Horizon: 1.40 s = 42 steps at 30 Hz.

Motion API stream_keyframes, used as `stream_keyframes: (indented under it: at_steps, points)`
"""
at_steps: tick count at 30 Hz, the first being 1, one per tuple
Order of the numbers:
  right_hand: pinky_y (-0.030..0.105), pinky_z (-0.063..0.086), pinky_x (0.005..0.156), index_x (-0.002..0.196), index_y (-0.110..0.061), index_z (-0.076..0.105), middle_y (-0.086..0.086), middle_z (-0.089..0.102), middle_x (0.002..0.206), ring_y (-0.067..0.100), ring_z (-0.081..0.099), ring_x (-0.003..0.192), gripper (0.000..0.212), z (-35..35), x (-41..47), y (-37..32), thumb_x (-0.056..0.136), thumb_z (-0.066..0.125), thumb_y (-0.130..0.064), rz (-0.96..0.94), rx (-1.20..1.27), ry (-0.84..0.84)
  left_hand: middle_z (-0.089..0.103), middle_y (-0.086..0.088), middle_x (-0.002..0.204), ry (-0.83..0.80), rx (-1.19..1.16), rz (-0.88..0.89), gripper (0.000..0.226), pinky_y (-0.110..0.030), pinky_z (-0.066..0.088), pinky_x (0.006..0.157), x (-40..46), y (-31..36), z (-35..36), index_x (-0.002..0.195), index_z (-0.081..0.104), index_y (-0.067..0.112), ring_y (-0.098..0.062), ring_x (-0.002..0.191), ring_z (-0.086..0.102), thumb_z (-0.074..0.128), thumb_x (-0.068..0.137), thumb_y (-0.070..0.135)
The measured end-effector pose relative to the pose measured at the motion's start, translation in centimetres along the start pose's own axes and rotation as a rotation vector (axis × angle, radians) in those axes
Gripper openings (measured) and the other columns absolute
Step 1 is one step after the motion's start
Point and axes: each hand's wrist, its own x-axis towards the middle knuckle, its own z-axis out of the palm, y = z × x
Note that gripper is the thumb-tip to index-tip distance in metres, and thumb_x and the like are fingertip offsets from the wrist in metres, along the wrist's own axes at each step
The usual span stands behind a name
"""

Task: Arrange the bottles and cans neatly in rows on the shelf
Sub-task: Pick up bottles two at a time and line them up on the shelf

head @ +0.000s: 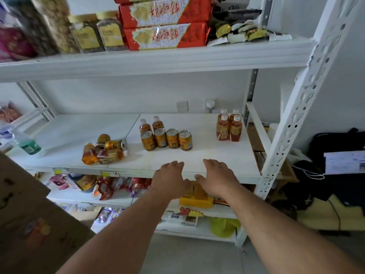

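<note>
On the white middle shelf (207,155) several gold cans (166,139) stand upright in a row, with two amber bottles (151,125) behind them. Several amber bottles (229,125) stand grouped at the back right. To the left a jumble of toppled cans and bottles (104,149) lies on its side. My left hand (169,178) and my right hand (218,177) hover side by side over the shelf's front edge, palms down, fingers apart, holding nothing. Both hands are a short way in front of the can row and touch none of it.
The upper shelf (158,60) carries red snack packs and jars. A green-labelled water bottle (25,143) lies at the far left of the middle shelf. Snack packets fill the lower shelves. The perforated white upright (292,119) stands at the right, with a cardboard box (29,214) at lower left.
</note>
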Motion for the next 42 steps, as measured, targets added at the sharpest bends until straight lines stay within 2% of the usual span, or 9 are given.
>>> stream_keyframes:
  at_steps: [12, 17, 19, 23, 29, 35, 39, 42]
  points:
    - [0.045, 0.034, 0.113, 0.158, -0.018, 0.025, 0.006, 0.034, 0.16, 0.032, 0.033, 0.143, 0.074, 6.6, -2.1, -14.3, 0.098, 0.046, -0.057, -0.01, -0.025, -0.026, 0.037, 0.0, 0.156, 0.001, -0.083, -0.065, 0.071, -0.041, 0.041, 0.106, -7.5, -15.4, 0.8, 0.152, 0.035, 0.022, -0.024, 0.139, 0.038, 0.053, 0.088, 0.049]
    - [0.046, 0.042, 0.106, 0.148, -0.02, 0.039, 0.006, 0.047, 0.148, 0.031, 0.042, 0.133, 0.066, 8.3, -1.4, -18.5, 0.095, 0.049, -0.057, -0.033, -0.023, -0.01, 0.037, 0.0, 0.156, -0.007, -0.156, -0.115, 0.074, -0.046, 0.044, 0.105, -8.4, -19.8, 0.8, 0.151, 0.035, 0.022, -0.024, 0.138, 0.04, 0.052, 0.085, 0.051]
    - [0.047, 0.042, 0.105, 0.148, -0.021, 0.039, 0.005, 0.046, 0.148, 0.031, 0.042, 0.133, 0.065, 8.5, -0.7, -19.6, 0.095, 0.049, -0.057, -0.042, -0.042, -0.004, 0.039, 0.0, 0.154, 0.01, -0.174, -0.111, 0.072, -0.044, 0.044, 0.105, -8.0, -20.8, 0.5, 0.151, 0.037, 0.022, -0.024, 0.137, 0.04, 0.054, 0.086, 0.049]
    - [0.046, 0.037, 0.111, 0.155, -0.018, 0.029, 0.006, 0.038, 0.156, 0.031, 0.036, 0.139, 0.071, 8.4, 1.6, -20.8, 0.098, 0.048, -0.057, -0.057, -0.061, -0.013, 0.046, -0.001, 0.148, 0.028, -0.177, -0.111, 0.064, -0.042, 0.045, 0.103, -5.9, -22.0, 0.0, 0.146, 0.042, 0.022, -0.026, 0.134, 0.043, 0.054, 0.087, 0.044]
    - [0.045, 0.033, 0.114, 0.158, -0.018, 0.024, 0.007, 0.032, 0.161, 0.03, 0.031, 0.144, 0.074, 7.1, 7.1, -20.5, 0.098, 0.046, -0.057, -0.069, -0.042, 0.026, 0.027, 0.001, 0.161, -0.001, -0.135, -0.128, 0.073, -0.044, 0.038, 0.11, -0.7, -23.2, -0.9, 0.155, 0.028, 0.024, -0.025, 0.144, 0.03, 0.051, 0.09, 0.05]
    - [0.047, 0.041, 0.107, 0.15, -0.019, 0.036, 0.007, 0.042, 0.153, 0.032, 0.041, 0.137, 0.069, 5.6, 12.1, -20.6, 0.096, 0.047, -0.06, -0.09, -0.031, 0.062, 0.034, 0.0, 0.158, 0.052, -0.127, -0.127, 0.071, -0.04, 0.038, 0.108, 4.1, -23.9, -2.8, 0.153, 0.032, 0.022, -0.025, 0.14, 0.037, 0.052, 0.091, 0.049]
    - [0.047, 0.043, 0.105, 0.147, -0.018, 0.039, 0.007, 0.043, 0.152, 0.032, 0.043, 0.135, 0.067, 4.6, 14.7, -20.0, 0.096, 0.048, -0.06, -0.058, -0.039, 0.043, 0.034, -0.001, 0.158, 0.029, -0.151, -0.123, 0.073, -0.042, 0.039, 0.11, 7.1, -24.1, -3.0, 0.153, 0.032, 0.021, -0.024, 0.141, 0.036, 0.051, 0.09, 0.052]
    - [0.046, 0.049, 0.097, 0.137, -0.02, 0.046, 0.006, 0.053, 0.141, 0.03, 0.053, 0.123, 0.059, 3.9, 17.1, -19.5, 0.093, 0.051, -0.06, -0.05, -0.015, 0.083, 0.034, -0.001, 0.158, 0.028, -0.127, -0.11, 0.07, -0.04, 0.038, 0.109, 9.8, -24.3, -3.7, 0.153, 0.032, 0.021, -0.025, 0.141, 0.037, 0.051, 0.092, 0.051]
